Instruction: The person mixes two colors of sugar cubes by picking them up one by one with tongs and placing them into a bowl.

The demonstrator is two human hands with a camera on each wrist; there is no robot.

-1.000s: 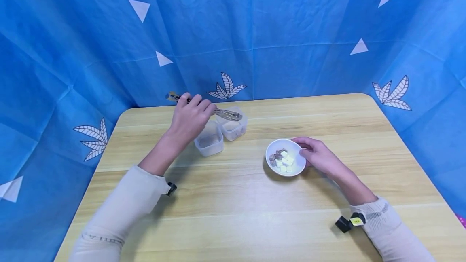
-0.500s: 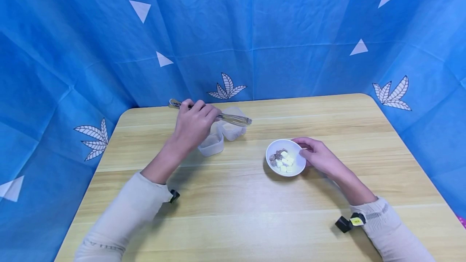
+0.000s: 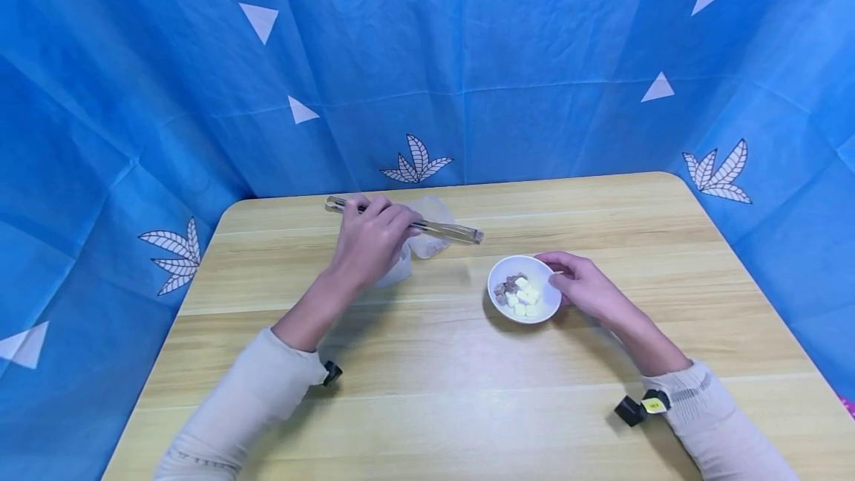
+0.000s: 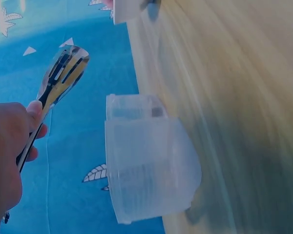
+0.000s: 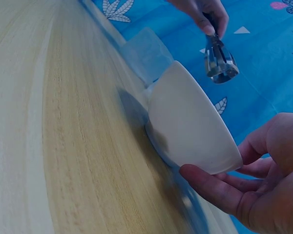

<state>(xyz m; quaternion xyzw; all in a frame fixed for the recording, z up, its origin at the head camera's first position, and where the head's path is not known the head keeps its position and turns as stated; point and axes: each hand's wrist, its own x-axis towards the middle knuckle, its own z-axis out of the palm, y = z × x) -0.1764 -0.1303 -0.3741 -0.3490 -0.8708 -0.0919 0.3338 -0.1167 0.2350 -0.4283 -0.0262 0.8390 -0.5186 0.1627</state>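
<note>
My left hand (image 3: 377, 240) grips metal tongs (image 3: 450, 231) around the middle, held level above the table. Their slotted tips (image 4: 68, 70) show in the left wrist view and point right, toward the bowl. On the right, my right hand (image 3: 588, 288) holds a small white bowl (image 5: 190, 122) by its side, thumb and fingers around the rim. Inside the bowl lie several white cubes (image 3: 524, 301) and, to their left, brown pieces (image 3: 505, 286). Two translucent plastic containers stand under and behind the left hand: one (image 3: 398, 271) is mostly hidden by it, the other (image 3: 430, 243) partly by the tongs.
Both hands work over a light wooden table (image 3: 454, 392). A blue patterned curtain (image 3: 534, 58) hangs behind the table and along both sides. In the left wrist view, the nearer container (image 4: 146, 165) stands below the tongs.
My left hand has moved right and toward me with the tongs, from over the containers to near the bowl. The right hand and bowl have stayed put.
</note>
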